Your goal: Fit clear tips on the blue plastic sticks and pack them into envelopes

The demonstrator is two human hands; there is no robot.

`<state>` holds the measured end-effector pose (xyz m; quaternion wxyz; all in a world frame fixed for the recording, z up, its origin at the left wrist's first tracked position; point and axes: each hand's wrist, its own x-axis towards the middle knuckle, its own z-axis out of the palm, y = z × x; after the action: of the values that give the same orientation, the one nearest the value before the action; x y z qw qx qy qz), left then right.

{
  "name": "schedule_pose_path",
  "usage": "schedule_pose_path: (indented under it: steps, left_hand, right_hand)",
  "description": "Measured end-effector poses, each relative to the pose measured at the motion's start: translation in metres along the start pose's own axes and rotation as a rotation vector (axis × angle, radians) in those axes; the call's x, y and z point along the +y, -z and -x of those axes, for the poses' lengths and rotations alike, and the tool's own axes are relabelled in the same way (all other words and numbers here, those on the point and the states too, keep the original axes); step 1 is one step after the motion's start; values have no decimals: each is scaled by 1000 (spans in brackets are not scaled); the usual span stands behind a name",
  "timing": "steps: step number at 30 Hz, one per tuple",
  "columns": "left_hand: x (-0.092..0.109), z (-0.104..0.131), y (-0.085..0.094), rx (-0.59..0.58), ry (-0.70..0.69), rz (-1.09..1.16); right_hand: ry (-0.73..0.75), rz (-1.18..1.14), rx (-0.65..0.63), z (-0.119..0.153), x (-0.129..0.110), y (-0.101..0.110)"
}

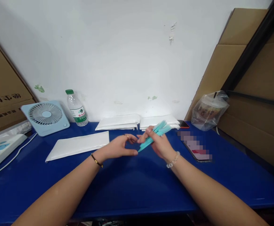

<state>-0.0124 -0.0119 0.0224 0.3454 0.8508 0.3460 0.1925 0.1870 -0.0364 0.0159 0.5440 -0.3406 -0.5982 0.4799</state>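
Observation:
My right hand (160, 147) is closed round a slim bundle of turquoise strips (162, 128), which looks glossy at its upper end. The bundle slants from lower left to upper right above the table; what exactly the strips are I cannot make out. My left hand (121, 147) is just left of the bundle's lower tip, with thumb and fingers apart and nothing held. Behind the hands, flat white padded packets lie in two piles, a left pile (118, 121) and a right pile (159, 121) partly hidden by my right hand. Another white packet (79, 145) rests left of my left hand.
A blue table (132, 194) meets a white wall. At the left stand a light-blue fan (45, 116), a water bottle (77, 108) and a power strip (5, 152) with a cable. On the right are a phone (195, 146), a bagged drink cup (208, 110) and cardboard (266, 103).

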Motion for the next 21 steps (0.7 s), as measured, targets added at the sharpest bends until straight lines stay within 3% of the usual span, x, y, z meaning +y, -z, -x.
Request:
schedule_pose_path:
  steps: [2, 3, 7, 11, 14, 16, 21]
  left_hand:
    - [-23, 5, 30, 168, 195, -254]
    - [-35, 8, 45, 199, 302, -380]
    - [-74, 29, 88, 65, 630, -670]
    - [-85, 40, 100, -38, 681, -628]
    - [-77, 37, 100, 19, 588, -464]
    - [-66, 33, 99, 178, 496, -283]
    - [-25, 22, 87, 823, 231, 478]
  right_hand:
    - [0, 34, 101, -8, 8, 15]
    - [-10, 63, 113, -12, 13, 21]
    - [-105, 152, 62, -16, 36, 27]
    - [-175, 198, -18, -12, 43, 16]
    - [-209, 131, -17, -10, 38, 13]
    - [-214, 77, 11, -9, 32, 13]
    - [-191, 13, 2, -6, 20, 6]
